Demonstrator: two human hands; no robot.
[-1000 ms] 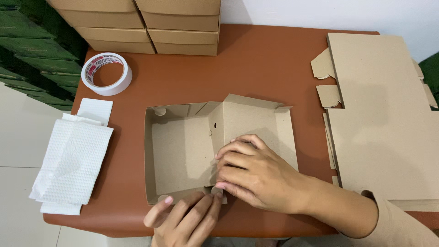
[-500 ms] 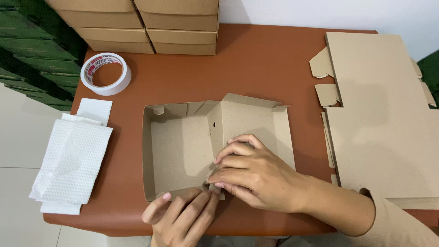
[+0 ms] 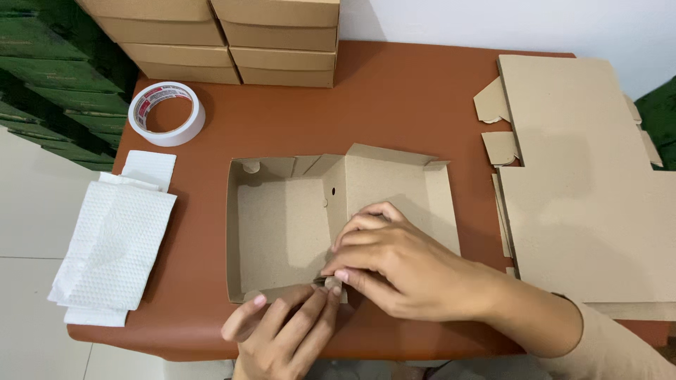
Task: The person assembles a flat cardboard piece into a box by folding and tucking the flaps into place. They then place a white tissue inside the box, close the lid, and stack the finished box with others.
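Head view, lower centre: both hands pinch the cardboard box (image 3: 282, 232) at its near wall. Left hand (image 3: 282, 331) and right hand (image 3: 401, 267) are clamped on a flap there

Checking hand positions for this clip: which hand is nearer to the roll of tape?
Left. The left hand is at the box's near edge, below and right of the tape roll; the right hand lies farther right, over the box.

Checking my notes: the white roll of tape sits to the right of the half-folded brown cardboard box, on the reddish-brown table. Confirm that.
Not quite. The head view shows the white roll of tape to the left of the half-folded brown cardboard box, on the reddish-brown table.
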